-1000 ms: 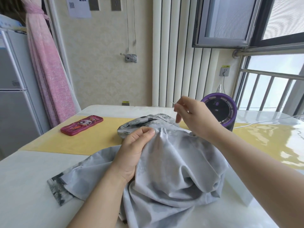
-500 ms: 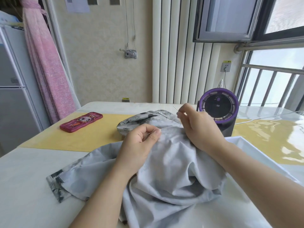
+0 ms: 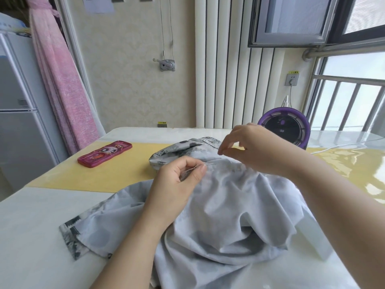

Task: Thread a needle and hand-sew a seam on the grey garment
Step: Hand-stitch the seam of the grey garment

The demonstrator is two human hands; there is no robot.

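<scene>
The grey garment (image 3: 229,209) lies bunched on the table in front of me, its patterned hem trailing to the left. My left hand (image 3: 177,184) pinches a raised fold of the garment between thumb and forefinger. My right hand (image 3: 250,149) hovers just above the same fold, thumb and forefinger pinched together at the fabric. The needle is too small to make out between those fingertips. No thread shows clearly.
A red patterned pencil case (image 3: 105,150) lies on the yellow mat (image 3: 116,172) at the left. A purple round device (image 3: 285,127) stands behind my right hand. A white tray (image 3: 316,243) sits partly under the garment at the right.
My right hand has come down from a raised position to the fold by my left hand. My left hand keeps its pinch on the cloth.
</scene>
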